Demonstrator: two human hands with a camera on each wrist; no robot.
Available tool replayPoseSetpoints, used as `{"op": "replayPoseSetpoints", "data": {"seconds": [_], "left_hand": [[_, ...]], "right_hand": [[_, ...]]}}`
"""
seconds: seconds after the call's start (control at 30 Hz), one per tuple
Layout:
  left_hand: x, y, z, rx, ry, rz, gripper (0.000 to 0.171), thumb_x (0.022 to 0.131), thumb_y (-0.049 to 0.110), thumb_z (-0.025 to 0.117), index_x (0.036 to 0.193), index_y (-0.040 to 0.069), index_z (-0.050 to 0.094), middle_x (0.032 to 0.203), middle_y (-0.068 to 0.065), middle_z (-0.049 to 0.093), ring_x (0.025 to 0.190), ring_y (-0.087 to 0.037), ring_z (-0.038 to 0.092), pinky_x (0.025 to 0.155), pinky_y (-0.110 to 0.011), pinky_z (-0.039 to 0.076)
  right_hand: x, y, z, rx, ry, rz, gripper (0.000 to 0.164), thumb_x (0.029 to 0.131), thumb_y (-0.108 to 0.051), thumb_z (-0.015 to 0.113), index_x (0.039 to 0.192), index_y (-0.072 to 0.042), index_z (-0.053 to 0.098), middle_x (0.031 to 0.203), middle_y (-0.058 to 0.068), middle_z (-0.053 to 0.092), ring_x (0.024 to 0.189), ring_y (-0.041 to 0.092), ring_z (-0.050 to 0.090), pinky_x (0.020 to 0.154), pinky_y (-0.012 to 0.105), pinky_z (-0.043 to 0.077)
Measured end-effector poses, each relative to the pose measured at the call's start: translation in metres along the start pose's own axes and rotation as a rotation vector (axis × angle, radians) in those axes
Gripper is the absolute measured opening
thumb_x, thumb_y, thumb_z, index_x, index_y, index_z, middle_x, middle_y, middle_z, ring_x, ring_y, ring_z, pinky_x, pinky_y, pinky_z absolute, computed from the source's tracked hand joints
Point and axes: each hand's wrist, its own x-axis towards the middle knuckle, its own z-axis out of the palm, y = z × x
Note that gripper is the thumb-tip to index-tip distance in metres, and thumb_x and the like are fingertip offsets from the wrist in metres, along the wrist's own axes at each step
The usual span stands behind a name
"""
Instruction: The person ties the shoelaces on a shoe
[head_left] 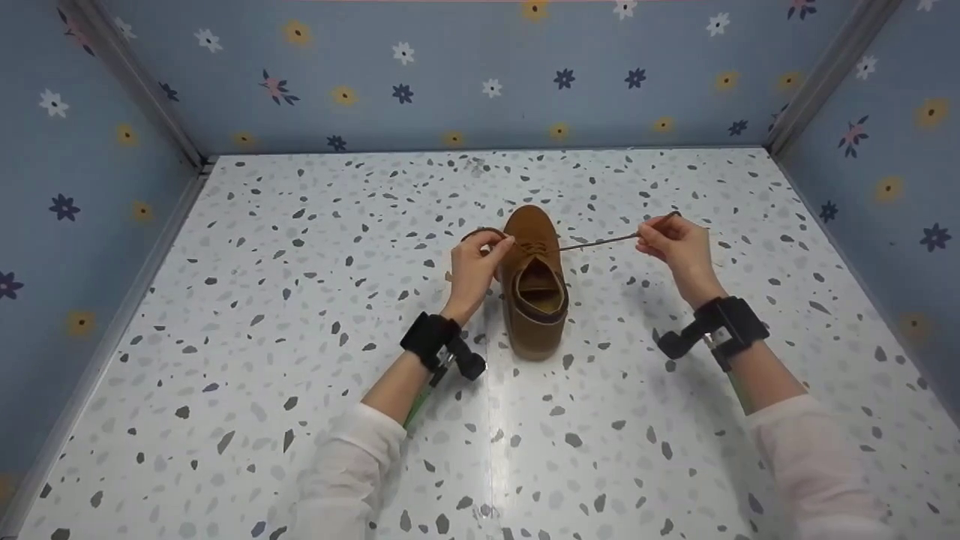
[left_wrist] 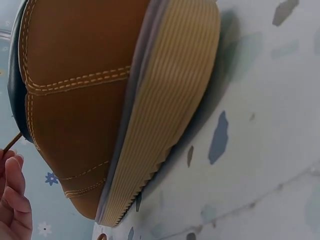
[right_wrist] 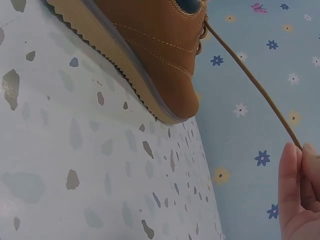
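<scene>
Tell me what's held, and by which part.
Thin brown cord shoelace: right hand pinches it near one end, left hand pinches it beside the brown, tan-soled shoe.

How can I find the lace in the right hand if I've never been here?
On the speckled white surface stands one brown shoe. From its front, follow the thin brown lace to the right hand. Unlike the curved lace piece at the left hand, this one stretches nearly straight.
</scene>
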Motion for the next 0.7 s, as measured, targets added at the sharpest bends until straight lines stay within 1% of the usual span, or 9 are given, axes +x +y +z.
{"op": "replayPoseSetpoints", "data": {"seconds": [0.1,0.23,0.37,0.47,0.57,0.7], "left_hand": [[0.003,0.000,0.002,-0.022,-0.022,-0.029,0.014,0.065,0.037,0.048,0.067,0.024,0.052,0.060,0.010,0.046,0.028,-0.010,0.033,0.028,-0.024,0.025],[0.006,-0.001,0.004,-0.064,-0.077,-0.097,0.017,0.065,0.038,0.047,0.070,0.023,0.053,0.060,0.006,0.047,0.028,-0.014,0.034,0.027,-0.027,0.025],[0.007,-0.002,0.006,-0.092,-0.119,-0.143,0.020,0.065,0.040,0.046,0.072,0.023,0.053,0.059,0.003,0.046,0.028,-0.016,0.035,0.026,-0.029,0.025],[0.008,-0.002,0.007,-0.119,-0.139,-0.155,0.022,0.065,0.040,0.046,0.072,0.021,0.053,0.060,0.001,0.046,0.028,-0.017,0.037,0.026,-0.030,0.026],[0.010,0.000,0.008,-0.154,-0.158,-0.151,0.022,0.064,0.039,0.047,0.074,0.020,0.052,0.063,0.001,0.047,0.029,-0.017,0.038,0.025,-0.030,0.027],[0.012,0.002,0.010,-0.154,-0.164,-0.150,0.023,0.062,0.038,0.050,0.075,0.019,0.051,0.065,0.003,0.049,0.028,-0.018,0.038,0.025,-0.029,0.028]], "right_hand": [[-0.001,0.000,0.002,0.002,0.003,0.006,0.033,0.060,-0.009,0.058,0.088,0.003,0.047,0.085,0.020,0.044,0.075,0.030,0.043,0.060,0.034,0.037],[-0.002,-0.001,0.006,-0.020,-0.001,0.009,0.032,0.061,-0.011,0.058,0.088,0.002,0.047,0.086,0.019,0.044,0.075,0.030,0.042,0.058,0.035,0.037],[-0.004,0.000,0.009,-0.058,-0.037,0.019,0.032,0.062,-0.014,0.056,0.089,0.001,0.046,0.087,0.018,0.045,0.075,0.029,0.044,0.057,0.035,0.037],[-0.006,0.001,0.012,-0.067,-0.085,0.019,0.031,0.065,-0.015,0.053,0.091,0.000,0.044,0.088,0.016,0.047,0.075,0.029,0.045,0.055,0.035,0.037],[-0.007,0.002,0.016,-0.045,-0.134,0.017,0.031,0.068,-0.016,0.050,0.092,0.000,0.041,0.089,0.017,0.047,0.075,0.030,0.044,0.056,0.036,0.037],[-0.008,0.003,0.022,-0.018,-0.165,0.018,0.032,0.069,-0.014,0.050,0.094,-0.001,0.038,0.088,0.019,0.046,0.075,0.031,0.044,0.056,0.038,0.037]]}}
